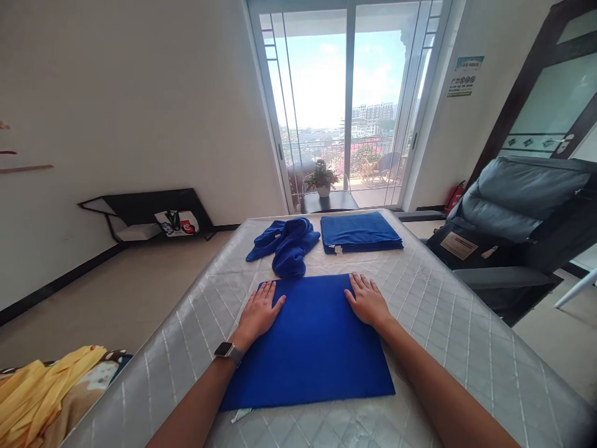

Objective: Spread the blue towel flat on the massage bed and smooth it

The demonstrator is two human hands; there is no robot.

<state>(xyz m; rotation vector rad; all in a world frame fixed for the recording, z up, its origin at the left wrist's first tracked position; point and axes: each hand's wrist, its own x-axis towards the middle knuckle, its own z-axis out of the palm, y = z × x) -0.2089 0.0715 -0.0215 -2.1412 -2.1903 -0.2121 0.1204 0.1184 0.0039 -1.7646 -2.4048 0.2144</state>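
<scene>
A blue towel (317, 348) lies flat and squared in front of me on a silver quilted mattress (433, 348). My left hand (261, 309) rests on its far left corner, fingers stretched out and thumb pointing inward. On the far right corner lies my right hand (368, 298), palm down with its fingers extended. A white tag sticks out under the towel's near left edge. Just beyond the left hand is a crumpled blue towel (291, 246). Farther back on the right sits a stack of folded blue towels (361, 231) with a small white tag at its front.
A dark padded armchair (513, 205) stands close to the mattress's right side. Yellow and brown cloths (56, 392) are heaped at lower left. A black-framed rack (153, 214) lies by the left wall. Behind the mattress, a potted plant (323, 180) stands before glass doors.
</scene>
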